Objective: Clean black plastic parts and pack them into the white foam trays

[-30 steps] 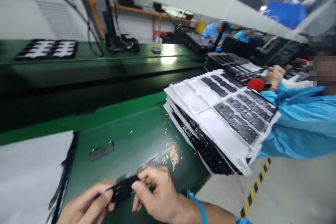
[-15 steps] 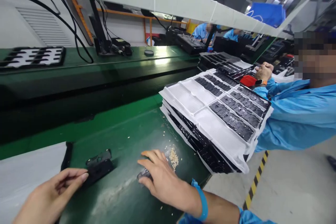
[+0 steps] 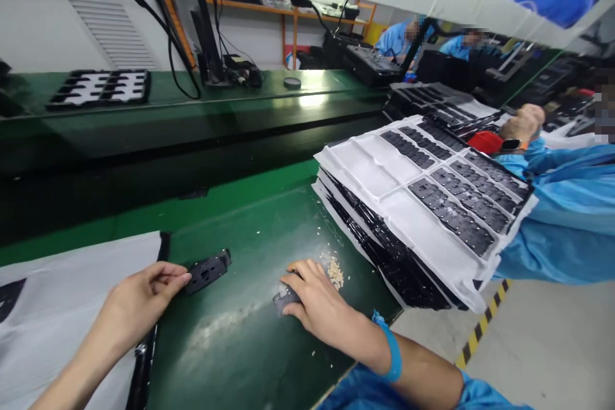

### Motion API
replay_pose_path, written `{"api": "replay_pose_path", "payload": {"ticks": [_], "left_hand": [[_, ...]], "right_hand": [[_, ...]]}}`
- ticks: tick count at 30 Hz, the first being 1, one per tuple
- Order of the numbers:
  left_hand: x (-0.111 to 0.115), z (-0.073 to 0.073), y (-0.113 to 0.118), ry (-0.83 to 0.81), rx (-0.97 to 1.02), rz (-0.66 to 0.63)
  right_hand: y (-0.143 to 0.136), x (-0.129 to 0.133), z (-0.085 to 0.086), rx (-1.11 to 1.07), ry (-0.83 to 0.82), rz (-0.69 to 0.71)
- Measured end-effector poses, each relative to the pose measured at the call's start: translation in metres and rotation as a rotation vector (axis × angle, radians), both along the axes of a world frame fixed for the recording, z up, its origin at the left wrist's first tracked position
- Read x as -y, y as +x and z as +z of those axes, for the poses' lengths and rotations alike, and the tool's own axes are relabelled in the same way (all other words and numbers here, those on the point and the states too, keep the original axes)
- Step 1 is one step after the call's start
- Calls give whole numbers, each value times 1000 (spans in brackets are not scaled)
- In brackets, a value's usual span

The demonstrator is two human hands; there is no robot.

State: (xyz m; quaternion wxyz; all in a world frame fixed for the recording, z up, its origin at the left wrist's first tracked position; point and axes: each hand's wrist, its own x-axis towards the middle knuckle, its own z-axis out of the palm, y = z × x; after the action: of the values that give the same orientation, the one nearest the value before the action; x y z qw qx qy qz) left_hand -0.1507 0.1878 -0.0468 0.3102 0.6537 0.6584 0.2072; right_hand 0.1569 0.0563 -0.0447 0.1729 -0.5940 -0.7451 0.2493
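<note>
Left hand: I observe it pinching a black plate
Right hand: grasping a grey part
Tabletop: pale pellets just beside the right hand

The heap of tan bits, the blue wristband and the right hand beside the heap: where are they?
Heap of tan bits [image 3: 335, 273]: head view, middle of the pile.
Blue wristband [image 3: 394, 352]: head view, outer side of the band.
Right hand [image 3: 316, 298]: head view, back of the hand.
</note>
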Motion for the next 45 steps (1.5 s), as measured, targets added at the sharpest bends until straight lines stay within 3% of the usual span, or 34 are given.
{"api": "replay_pose_path", "payload": {"ticks": [4,7,9,12,17,20,24,26,30,33,39,45], "left_hand": [[-5,3,-1,32,-176,-49],[4,10,2,101,-207,-34],[19,15,10,88,-151,-81],[50,22,36,-37,64,-249],[92,37,85,-156,260,-441],[101,50,95,-162,293,-394],[110,65,102,-186,445,-216],[113,69,108,-241,535,-173],[118,68,120,-282,645,-192],[125,66,121,-266,601,-274],[136,56,119,-15,395,-387],[141,49,126,91,328,-401]], "right_hand": [[3,0,0,58,-49,-29],[5,0,-1,36,-53,-50],[6,1,2,2,-45,-42],[5,3,16,-74,-30,-2],[-4,3,40,-380,65,122],[-3,6,41,-597,53,61],[5,18,39,-943,-165,-132],[9,23,40,-1051,-254,-159],[16,28,46,-1091,-231,-180],[18,30,46,-1043,-185,-181],[18,28,40,-936,-96,-227],[8,24,34,-978,21,-314]]}}
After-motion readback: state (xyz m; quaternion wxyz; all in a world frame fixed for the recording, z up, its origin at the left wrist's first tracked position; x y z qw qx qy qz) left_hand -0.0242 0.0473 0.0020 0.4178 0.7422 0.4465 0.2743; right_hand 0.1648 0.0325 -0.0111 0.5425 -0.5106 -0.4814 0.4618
